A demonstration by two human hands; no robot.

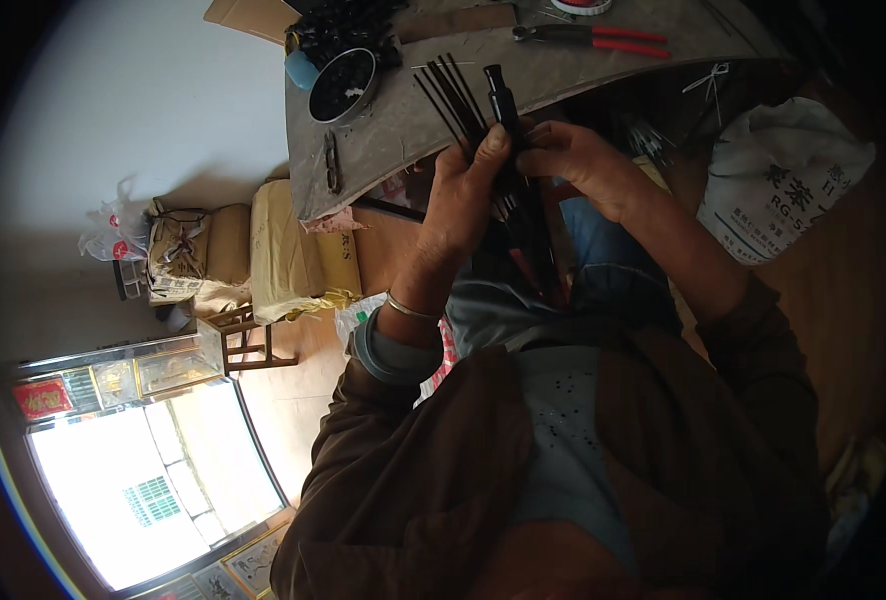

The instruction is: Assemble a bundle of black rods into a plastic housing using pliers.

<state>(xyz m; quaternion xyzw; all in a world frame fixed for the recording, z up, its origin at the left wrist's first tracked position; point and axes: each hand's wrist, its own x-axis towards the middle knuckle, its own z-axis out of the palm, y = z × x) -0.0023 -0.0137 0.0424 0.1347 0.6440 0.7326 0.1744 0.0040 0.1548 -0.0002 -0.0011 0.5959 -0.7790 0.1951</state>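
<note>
My left hand [460, 195] is wrapped round a bundle of thin black rods [450, 97], its thumb pressed along the front. The rod tips fan out above the fist, toward the table. Beside them a thicker black tube [501, 98] with a flared, knob-like end stands up past my thumb. Below the fist the dark bundle runs down toward my lap. On the bundle's right side my right hand [588, 165] is closed, with fingers curled and pinched together close to the tube. Whatever lies between those fingertips is too small or hidden to make out.
The grey table [403, 140] carries a bowl of small black parts [344, 86], a black heap [348, 35], red-handled pliers [603, 40] and small dark snips [333, 162]. A white sack [783, 180] stands right. Wrapped packages [288, 250] and a wooden stool [248, 340] are left.
</note>
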